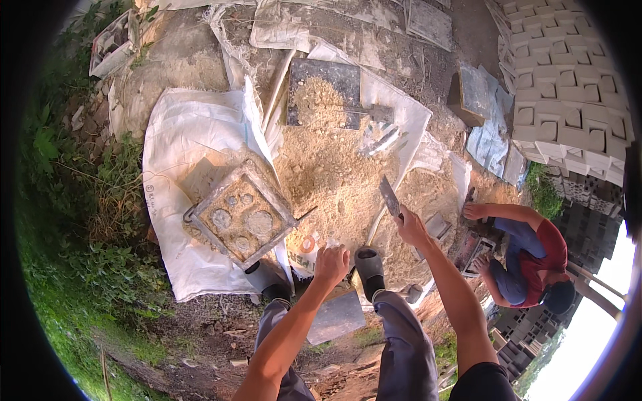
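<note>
My right hand grips a trowel by its handle, with the narrow metal blade pointing up and away over the sand. My left hand hovers above the near edge of the sand, its fingers curled; whatever they may hold is hidden. Left of it, a square moulding frame rests tilted on a white sack sheet. Sand fills the frame, with round grey shapes of different sizes set in it. Loose tan sand spreads between the frame and the trowel.
A dark board carrying sand lies beyond the heap. To the right, a co-worker in a red shirt crouches beside another small frame. Stacked pale blocks rise at the far right. A grey plate lies near my feet; plants border the left.
</note>
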`<move>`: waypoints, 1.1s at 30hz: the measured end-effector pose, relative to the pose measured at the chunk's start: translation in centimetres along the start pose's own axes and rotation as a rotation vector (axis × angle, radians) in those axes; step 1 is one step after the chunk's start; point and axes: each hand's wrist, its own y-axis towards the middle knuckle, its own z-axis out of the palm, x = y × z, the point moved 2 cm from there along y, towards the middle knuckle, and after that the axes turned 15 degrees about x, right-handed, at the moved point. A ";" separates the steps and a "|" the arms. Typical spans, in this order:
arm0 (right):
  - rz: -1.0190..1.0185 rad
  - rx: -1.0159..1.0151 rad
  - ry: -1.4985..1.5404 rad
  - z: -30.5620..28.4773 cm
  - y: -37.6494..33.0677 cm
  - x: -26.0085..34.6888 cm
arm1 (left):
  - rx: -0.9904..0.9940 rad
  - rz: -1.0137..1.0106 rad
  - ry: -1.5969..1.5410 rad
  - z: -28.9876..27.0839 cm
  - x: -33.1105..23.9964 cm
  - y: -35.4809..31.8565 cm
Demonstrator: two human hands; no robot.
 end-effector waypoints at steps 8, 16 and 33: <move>0.160 -0.336 -0.024 2.1 12.6 -1.2 | -0.320 0.163 0.008 -12.8 4.3 10.9; -0.085 -0.657 0.080 1.8 23.7 4.5 | -0.592 0.125 0.741 -21.3 5.8 31.9; 0.093 -0.529 1.150 -2.9 37.6 3.3 | -0.313 0.165 0.406 -23.1 4.2 28.8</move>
